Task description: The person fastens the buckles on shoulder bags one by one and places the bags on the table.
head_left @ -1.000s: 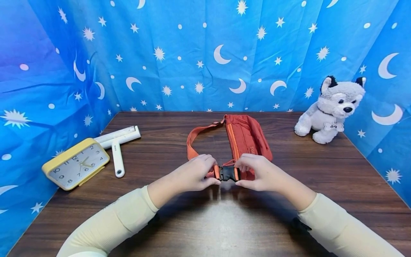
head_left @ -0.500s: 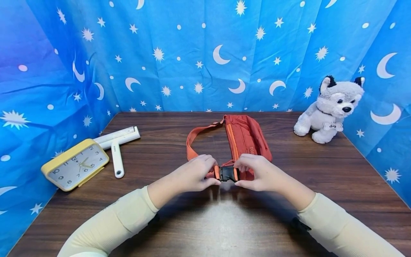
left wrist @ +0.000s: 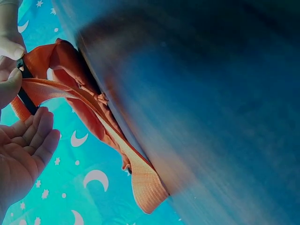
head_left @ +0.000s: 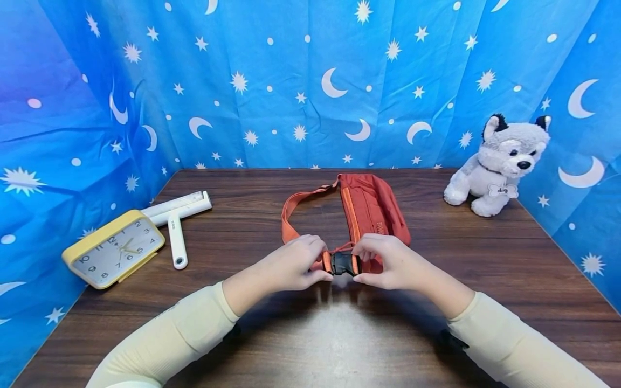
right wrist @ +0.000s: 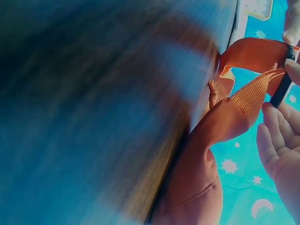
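Buckle [head_left: 343, 263] of black plastic, with orange webbing at both ends, is held just above the counter [head_left: 271, 345], in front of a red bag [head_left: 375, 207]. The person's left hand [head_left: 298, 263] pinches its left end between thumb and fingers, and the right hand [head_left: 388, 262] pinches the other the same way. The two halves meet; whether they are fully latched I cannot tell. The bag lies on its side, orange zipper facing left, and its strap [head_left: 289, 231] loops out on the left, round toward the left hand. Well apart at left, a yellow clock [head_left: 116, 250] leans in front of a white T-shaped tool [head_left: 178, 240], hiding one end of it. Far right sits a grey plush dog [head_left: 495, 172], before a blue starry cloth [head_left: 271, 64]
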Tool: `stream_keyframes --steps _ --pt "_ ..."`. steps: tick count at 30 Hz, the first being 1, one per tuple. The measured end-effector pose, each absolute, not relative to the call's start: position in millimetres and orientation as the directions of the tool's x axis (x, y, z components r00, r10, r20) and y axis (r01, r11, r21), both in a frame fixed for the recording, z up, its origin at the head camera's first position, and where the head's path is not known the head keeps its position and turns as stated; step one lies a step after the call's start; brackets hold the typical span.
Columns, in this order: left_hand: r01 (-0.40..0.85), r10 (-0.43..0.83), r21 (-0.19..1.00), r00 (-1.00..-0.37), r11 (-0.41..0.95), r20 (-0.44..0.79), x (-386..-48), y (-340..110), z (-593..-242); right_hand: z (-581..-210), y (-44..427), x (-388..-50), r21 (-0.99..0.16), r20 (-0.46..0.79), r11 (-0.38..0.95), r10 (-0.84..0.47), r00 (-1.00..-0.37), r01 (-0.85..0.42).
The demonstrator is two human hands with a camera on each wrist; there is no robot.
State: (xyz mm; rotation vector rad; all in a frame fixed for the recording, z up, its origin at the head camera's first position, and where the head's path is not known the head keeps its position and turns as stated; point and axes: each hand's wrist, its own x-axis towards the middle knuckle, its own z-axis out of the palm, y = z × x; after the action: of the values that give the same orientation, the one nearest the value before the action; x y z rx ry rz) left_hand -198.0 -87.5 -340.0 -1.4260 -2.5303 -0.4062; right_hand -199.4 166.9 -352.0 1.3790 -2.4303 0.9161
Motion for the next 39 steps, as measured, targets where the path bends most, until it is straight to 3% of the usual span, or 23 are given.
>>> stream_keyframes --steps 18,39 --pt "0.852 0.816 0.095 -0.521 0.515 0.25 -195.7 -85.6 -341.6 -351.4 164.9 -199.0 -0.43 0.374 0.405 -0.733 -0.568 -0.807" --pt "0.827 0.821 -0.026 -0.553 0.561 0.14 -195.6 -79.1 -346.5 -351.7 159.9 -198.3 -0.394 0.159 0.54 -0.757 -0.634 -0.744"
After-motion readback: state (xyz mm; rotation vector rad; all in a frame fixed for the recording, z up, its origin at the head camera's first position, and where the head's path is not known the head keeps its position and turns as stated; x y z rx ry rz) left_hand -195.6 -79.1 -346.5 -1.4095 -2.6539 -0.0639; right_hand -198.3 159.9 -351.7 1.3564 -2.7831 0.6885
